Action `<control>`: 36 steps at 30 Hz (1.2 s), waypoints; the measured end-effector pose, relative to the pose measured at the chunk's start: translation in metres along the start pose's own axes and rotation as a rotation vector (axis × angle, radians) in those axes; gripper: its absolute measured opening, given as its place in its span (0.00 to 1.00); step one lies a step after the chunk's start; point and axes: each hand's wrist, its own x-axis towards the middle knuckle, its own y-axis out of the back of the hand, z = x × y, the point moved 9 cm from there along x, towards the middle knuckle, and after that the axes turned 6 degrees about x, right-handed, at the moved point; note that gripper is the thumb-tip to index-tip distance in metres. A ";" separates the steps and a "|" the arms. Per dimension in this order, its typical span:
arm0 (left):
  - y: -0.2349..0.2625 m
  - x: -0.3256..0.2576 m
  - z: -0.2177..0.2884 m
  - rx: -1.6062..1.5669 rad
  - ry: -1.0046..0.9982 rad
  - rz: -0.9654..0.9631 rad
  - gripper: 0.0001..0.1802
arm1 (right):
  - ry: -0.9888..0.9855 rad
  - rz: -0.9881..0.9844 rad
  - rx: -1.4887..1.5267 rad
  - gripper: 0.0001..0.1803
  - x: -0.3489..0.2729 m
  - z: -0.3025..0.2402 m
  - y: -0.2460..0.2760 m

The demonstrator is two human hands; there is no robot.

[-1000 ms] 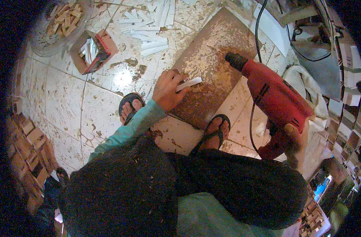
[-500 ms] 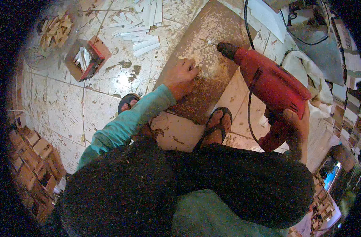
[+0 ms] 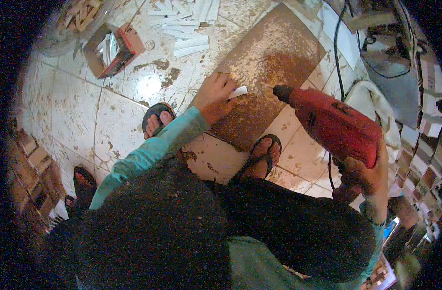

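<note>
A small white strip (image 3: 238,92) is pinched on the brown board (image 3: 274,58) by the left hand (image 3: 213,96) to stay still, while the red drill (image 3: 332,123), just right of the board, is gripped by the right hand (image 3: 363,179).

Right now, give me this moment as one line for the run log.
left hand: pinching small white strip on brown board | right hand: gripping red electric drill, tip near strip, above board | sandalled feet at board edge

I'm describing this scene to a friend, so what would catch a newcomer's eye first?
A big red power drill at right, gripped by the right hand. At centre, the left hand presses a small white strip onto a dusty brown board on the tiled floor.
</note>
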 end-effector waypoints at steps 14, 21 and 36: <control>0.001 -0.008 -0.001 -0.009 -0.011 0.194 0.17 | 0.156 -0.133 -0.245 0.38 -0.004 -0.053 -0.045; -0.006 -0.007 -0.002 -0.014 -0.003 0.151 0.13 | 0.175 -0.166 -0.306 0.35 -0.002 -0.063 -0.057; -0.006 -0.009 -0.007 -0.103 0.011 0.175 0.11 | 0.257 -0.224 -0.250 0.35 0.004 -0.071 -0.069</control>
